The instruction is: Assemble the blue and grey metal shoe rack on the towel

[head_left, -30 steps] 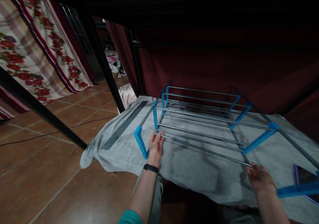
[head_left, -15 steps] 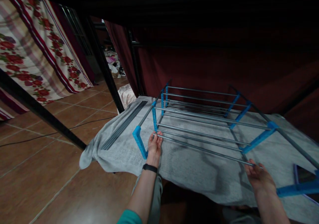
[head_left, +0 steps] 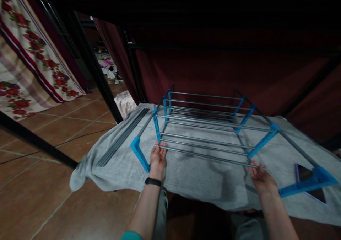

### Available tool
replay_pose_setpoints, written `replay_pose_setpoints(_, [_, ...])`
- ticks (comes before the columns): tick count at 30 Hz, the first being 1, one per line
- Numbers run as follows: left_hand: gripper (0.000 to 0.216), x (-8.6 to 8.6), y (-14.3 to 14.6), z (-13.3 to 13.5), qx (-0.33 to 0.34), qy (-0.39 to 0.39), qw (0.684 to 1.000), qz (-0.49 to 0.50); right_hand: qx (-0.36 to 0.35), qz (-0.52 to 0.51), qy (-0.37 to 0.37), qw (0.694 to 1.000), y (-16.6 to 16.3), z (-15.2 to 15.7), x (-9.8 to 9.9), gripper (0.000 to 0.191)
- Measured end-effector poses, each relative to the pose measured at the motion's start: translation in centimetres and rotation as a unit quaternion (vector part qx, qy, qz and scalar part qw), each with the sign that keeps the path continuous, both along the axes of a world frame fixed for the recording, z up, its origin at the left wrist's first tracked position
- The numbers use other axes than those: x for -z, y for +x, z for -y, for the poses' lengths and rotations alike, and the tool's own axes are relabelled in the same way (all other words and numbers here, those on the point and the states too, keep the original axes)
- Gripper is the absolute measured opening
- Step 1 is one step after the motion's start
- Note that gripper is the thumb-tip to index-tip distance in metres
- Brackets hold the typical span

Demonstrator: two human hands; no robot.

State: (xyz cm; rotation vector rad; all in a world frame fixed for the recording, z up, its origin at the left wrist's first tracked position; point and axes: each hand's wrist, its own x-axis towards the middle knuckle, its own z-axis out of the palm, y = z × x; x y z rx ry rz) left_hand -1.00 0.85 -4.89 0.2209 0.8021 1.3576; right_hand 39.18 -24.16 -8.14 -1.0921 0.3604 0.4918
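Both hands on the front rod (head_left: 207, 156), one per end; rod sits between 4 and 5 o'clock from frame centre.
Left hand (head_left: 157, 158), between 6 and 7: fingers loosely curled, thumb and fingertips pinching the left end. Right hand (head_left: 262, 177), 4 o'clock: half-curled, pinching the right end. Long axis runs just past 9 to just past 3, roughly along the rods of the blue-jointed rack (head_left: 213, 122) at its 12.

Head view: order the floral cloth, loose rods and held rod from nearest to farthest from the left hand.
1. Held rod: in the left hand.
2. Loose rods: left, on the blanket.
3. Floral cloth: far left, across the floor.
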Motion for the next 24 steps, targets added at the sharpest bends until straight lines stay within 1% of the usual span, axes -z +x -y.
replay_pose_setpoints(4, [0.009, -0.2, 0.0, -0.2, -0.008, -0.016, 1.000, -0.011, -0.014, 0.018, 0.023, 0.999, -0.4, -0.5, -0.4, 0.021])
replay_pose_setpoints(7, [0.018, -0.6, 0.0, -0.4, -0.005, -0.034, 0.999, -0.028, -0.012, 0.038, 0.058, 0.998, -1.2, -0.9, -1.1, 0.016])
replay_pose_setpoints(11, [0.023, -0.9, 0.0, -0.7, 0.006, -0.044, 0.997, -0.062, -0.006, 0.070, 0.114, 0.991, -2.8, -1.6, -2.6, 0.025])
replay_pose_setpoints(15, [0.024, -1.0, 0.1, -1.3, 0.029, -0.049, 0.994, -0.091, 0.019, 0.088, 0.138, 0.986, -3.5, -2.2, -3.8, 0.023])
replay_pose_setpoints(21, [0.025, -1.2, 0.4, -1.5, 0.039, -0.060, 0.991, -0.110, 0.000, 0.137, 0.170, 0.976, -3.7, -2.6, -4.0, 0.020])
replay_pose_setpoints(24, [0.026, -0.7, 0.3, -1.7, 0.037, -0.046, 0.991, -0.119, 0.007, 0.146, 0.166, 0.975, -3.6, -2.7, -3.8, 0.020])
